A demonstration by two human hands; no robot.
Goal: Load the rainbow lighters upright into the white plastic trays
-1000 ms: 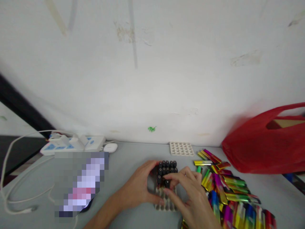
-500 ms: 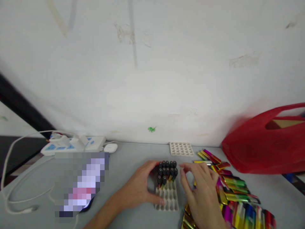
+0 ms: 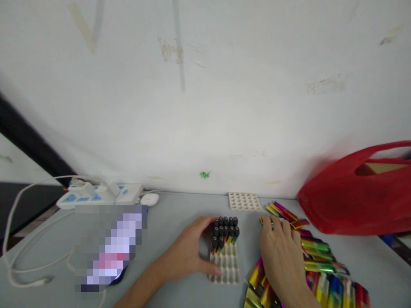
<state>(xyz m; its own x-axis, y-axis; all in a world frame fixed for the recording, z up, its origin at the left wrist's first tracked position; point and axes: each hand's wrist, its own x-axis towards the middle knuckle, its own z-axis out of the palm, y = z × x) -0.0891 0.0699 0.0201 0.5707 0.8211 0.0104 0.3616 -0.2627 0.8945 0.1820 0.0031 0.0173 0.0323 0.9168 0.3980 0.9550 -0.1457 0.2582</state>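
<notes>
My left hand grips the left side of a white tray with rows of holes, its thumb over the front and its fingers at the back. Several shiny coloured tubes with black ends stand upright in the back rows; the front holes show bare. To the right, my right hand lies palm down over a pile of shiny metallic tubes in gold, green, red, blue and purple. Its fingers are close together and curled down; the tips, and whatever they may pinch, are hidden.
Another white tray with holes lies against the wall. A red bag stands at the right. On the left are a power strip with white cables, a small white case and a phone with a blurred screen.
My right hand has moved right, away from the tray, and come down on the pile of tubes; its fingers have drawn together. My left hand keeps its place on the tray.
</notes>
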